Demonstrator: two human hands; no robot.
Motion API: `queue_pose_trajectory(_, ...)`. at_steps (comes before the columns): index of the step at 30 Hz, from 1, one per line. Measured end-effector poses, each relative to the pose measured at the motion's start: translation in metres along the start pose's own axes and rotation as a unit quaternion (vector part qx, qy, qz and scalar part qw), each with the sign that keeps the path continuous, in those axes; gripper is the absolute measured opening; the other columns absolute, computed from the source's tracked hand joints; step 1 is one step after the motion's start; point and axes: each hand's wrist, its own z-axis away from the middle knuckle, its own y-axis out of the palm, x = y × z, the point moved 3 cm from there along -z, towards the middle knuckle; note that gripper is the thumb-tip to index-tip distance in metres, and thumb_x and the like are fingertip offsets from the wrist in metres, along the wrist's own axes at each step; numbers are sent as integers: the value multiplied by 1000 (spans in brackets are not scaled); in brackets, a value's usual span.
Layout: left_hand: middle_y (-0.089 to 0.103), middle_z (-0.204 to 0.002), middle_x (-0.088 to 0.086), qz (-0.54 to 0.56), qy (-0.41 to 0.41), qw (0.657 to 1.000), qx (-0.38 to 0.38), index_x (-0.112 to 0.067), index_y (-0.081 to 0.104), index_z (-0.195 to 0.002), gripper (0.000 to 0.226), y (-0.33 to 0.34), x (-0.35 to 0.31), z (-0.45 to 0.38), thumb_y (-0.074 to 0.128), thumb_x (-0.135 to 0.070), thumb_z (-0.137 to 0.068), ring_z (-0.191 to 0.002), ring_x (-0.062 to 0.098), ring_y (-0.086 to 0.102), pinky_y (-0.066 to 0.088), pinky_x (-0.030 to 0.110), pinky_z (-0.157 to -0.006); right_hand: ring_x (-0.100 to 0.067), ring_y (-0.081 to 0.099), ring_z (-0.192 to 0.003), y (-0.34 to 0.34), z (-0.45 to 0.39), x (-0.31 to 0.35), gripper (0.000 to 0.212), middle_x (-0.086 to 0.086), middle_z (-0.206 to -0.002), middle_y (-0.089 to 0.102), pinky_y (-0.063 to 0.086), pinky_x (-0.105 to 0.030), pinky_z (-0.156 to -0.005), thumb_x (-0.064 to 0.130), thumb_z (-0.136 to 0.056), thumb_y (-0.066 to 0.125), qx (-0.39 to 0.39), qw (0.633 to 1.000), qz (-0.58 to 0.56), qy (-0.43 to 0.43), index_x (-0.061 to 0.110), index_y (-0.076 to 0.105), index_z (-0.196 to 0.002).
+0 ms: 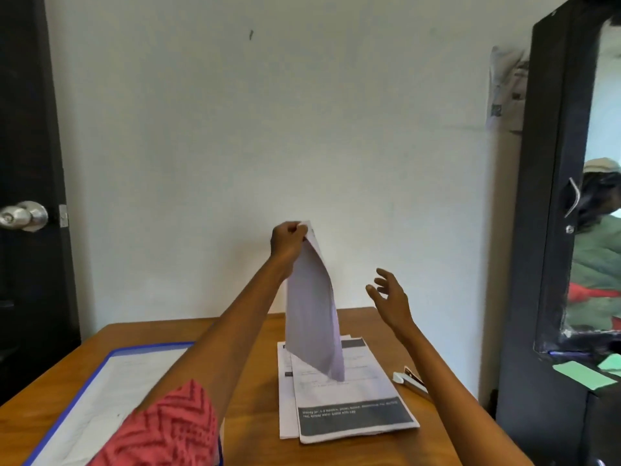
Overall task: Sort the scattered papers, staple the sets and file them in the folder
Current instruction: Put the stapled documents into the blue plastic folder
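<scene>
While the left hand [288,238] pinches a set of sheets [314,317] by its top corner, lifted above table centre and hanging curved, the right hand [389,297] hovers at 3 o'clock of it, fingers spread, holding nothing. Judged mid-task: a paper stack [346,398] lies squared below, not obviously stapled; stapler [411,381] sits at 3 o'clock of the stack, untouched. Blue-edged folder [111,375] at 9 o'clock appears to hold sheets already. Stapling and filing remain.
</scene>
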Motion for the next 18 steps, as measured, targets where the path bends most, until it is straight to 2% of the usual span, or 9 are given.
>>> queue_pose_trajectory(3,58,-84,7,101,17,994,31,-9,59,-102,14,-2,-41,4,49,-16,-95,-77,20,55,44,29,-66,-22,45,-122,-10,-7,15,66,-11,-138,43,38,-29,-93,20,-85,67,7,998,-67,-9,17,32,-141)
queue_pose_trajectory(6,62,-86,8,164,1,984,69,-5,60,-107,21,-14,-56,15,52,-20,-95,-75,20,58,50,27,-68,-25,35,-133,-26,-7,23,93,-10,-148,32,33,-36,-99,34,-75,77,12,988,-151,41,22,20,-147)
queue_pose_trajectory(8,64,-91,9,158,-2,984,82,-5,62,-109,23,-21,-54,24,54,-21,-94,-79,21,60,52,29,-72,-26,39,-131,-32,-1,24,102,-5,-145,39,34,-43,-100,55,-59,75,52,976,-194,88,24,28,-144)
queue_pose_trajectory(9,64,-93,8,151,3,985,77,-6,62,-108,22,-23,-50,27,54,-21,-94,-81,20,61,53,28,-72,-25,47,-125,-31,4,25,100,-1,-137,49,39,-43,-97,61,-54,75,92,970,-204,94,23,38,-139)
queue_pose_trajectory(11,64,-94,4,133,15,990,41,-10,63,-106,19,-26,-40,31,54,-22,-94,-82,17,60,52,26,-72,-23,64,-104,-25,17,25,75,-1,-115,67,52,-35,-79,52,-66,76,151,952,-251,92,13,53,-127)
queue_pose_trajectory(12,63,-93,3,115,20,993,21,-11,63,-105,19,-26,-34,33,52,-23,-95,-82,16,59,51,25,-71,-23,68,-93,-21,24,25,54,-4,-107,70,55,-31,-69,37,-79,70,152,940,-290,95,7,56,-122)
queue_pose_trajectory(14,61,-84,3,69,19,997,10,-10,61,-99,24,-26,-20,37,44,-28,-98,-74,15,57,48,25,-66,-23,70,-77,-16,32,26,24,-11,-98,71,56,-30,-60,16,-90,58,113,930,-335,100,2,61,-110)
queue_pose_trajectory(16,58,-76,3,27,15,999,32,-10,55,-88,31,-26,-3,44,37,-32,-100,-68,14,56,46,23,-61,-20,68,-68,-17,34,29,12,-14,-95,68,56,-28,-58,13,-92,56,69,947,-301,87,5,63,-98)
queue_pose_trajectory(18,59,-77,5,8,38,999,37,-14,53,-82,29,-26,10,48,37,-30,-100,-70,17,57,47,26,-63,-15,66,-64,-17,33,27,10,-13,-91,66,54,-24,-56,13,-93,55,45,962,-259,67,7,63,-92)
